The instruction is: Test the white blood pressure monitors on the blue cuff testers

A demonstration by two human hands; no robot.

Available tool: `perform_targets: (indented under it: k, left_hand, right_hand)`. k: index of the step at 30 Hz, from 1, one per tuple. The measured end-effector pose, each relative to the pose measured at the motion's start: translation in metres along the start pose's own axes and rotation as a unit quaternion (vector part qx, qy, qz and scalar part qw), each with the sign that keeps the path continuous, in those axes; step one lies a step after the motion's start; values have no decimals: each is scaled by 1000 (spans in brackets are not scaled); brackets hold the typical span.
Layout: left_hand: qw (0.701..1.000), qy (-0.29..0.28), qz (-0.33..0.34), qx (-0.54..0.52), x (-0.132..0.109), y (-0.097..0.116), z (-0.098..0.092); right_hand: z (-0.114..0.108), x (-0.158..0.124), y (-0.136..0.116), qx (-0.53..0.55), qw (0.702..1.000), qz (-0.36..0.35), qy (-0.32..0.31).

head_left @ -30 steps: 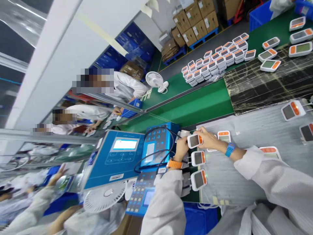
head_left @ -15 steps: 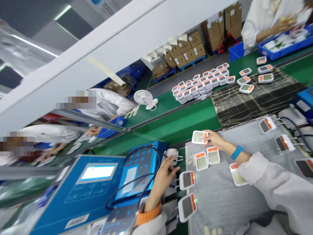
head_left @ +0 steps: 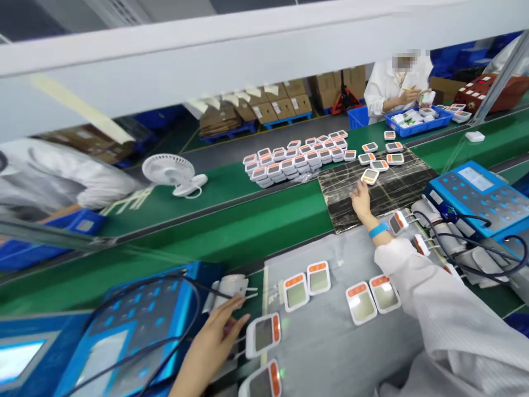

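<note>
My right hand (head_left: 361,203), with a blue band at the wrist, reaches over the dark marble-patterned board (head_left: 347,204). Its fingertips meet the lower edge of a white-and-orange screen device (head_left: 370,176), and the fingers look closed on it. My left hand (head_left: 217,339) is at the lower left, fingers apart, with nothing in it. Its index fingertip is beside a white block with metal prongs (head_left: 233,288). Right of that hand, a device (head_left: 263,334) with a dark screen sits on prongs. Two devices (head_left: 296,292) lie close together on the grey mat (head_left: 322,353), with another pair (head_left: 361,303) further right.
Blue test boxes with cables stand on the left (head_left: 124,331) and right (head_left: 483,190). Rows of stacked devices (head_left: 297,160) and a white fan (head_left: 169,171) occupy the far green bench. A co-worker (head_left: 397,88) sits behind a blue tray (head_left: 417,128). A white beam (head_left: 248,49) crosses overhead.
My right hand has carried the device from above the grey mat away to the dark board. My left hand stays by the pronged block. The view has turned right and levelled.
</note>
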State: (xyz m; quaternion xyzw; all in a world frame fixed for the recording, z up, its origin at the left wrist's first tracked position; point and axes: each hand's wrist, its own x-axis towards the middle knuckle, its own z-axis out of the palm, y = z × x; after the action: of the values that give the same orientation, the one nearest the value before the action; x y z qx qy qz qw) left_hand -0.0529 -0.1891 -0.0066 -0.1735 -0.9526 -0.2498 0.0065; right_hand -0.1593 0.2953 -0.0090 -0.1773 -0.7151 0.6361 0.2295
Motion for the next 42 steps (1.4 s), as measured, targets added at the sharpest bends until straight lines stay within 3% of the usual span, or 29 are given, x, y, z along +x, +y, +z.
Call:
perform_targets:
  k: [2, 3, 4, 6, 8, 10, 13, 19, 23, 26, 28, 30, 32, 39, 42]
  left_hand:
    - [1000, -26, -5, 12, -5, 11, -3]
    - [999, -44, -7, 17, -7, 17, -4]
    - [998, -57, -9, 20, -8, 22, -5]
    - [997, -74, -18, 21, -10, 29, -5]
    - [997, -70, -30, 25, -12, 30, -3]
    - [998, -50, -33, 29, -14, 30, -1]
    - [999, -19, -22, 27, -13, 28, 2]
    - [999, 0, 15, 43, 19, 20, 15]
    - [998, -53, 9, 17, 44, 15, 22]
    - [999, -51, -6, -2, 53, 12, 21]
    - [999, -32, -12, -8, 54, 11, 19]
    - [1000, -16, -17, -21, 53, 10, 19]
    - [999, 1, -23, -45, 51, 9, 19]
    - [992, 54, -33, -112, 47, 9, 23]
    - [990, 62, -44, -121, 47, 10, 24]
  right_hand:
    - [21, -36, 1, -45, 995, -11, -88]
    - [31, -59, 1, -73, 983, -20, -169]
    - [40, -83, 0, -108, 957, -39, -266]
    - [52, -131, -3, -194, 877, -101, -428]
    - [56, -172, -8, -292, 805, -178, -485]
    - [58, -201, -11, -359, 774, -240, -463]
    - [66, -221, -6, -374, 769, -279, -437]
    - [87, -214, 12, -313, 789, -246, -468]
    - [98, -208, 9, -278, 815, -162, -482]
    - [116, -208, 2, -179, 879, -72, -436]
    - [133, -211, -2, -60, 908, 49, -412]
    - [151, -216, -5, 71, 890, 190, -408]
    - [165, -220, -6, 158, 854, 279, -410]
    - [178, -228, 1, 220, 820, 328, -415]
    - [178, -228, 4, 216, 819, 334, -414]
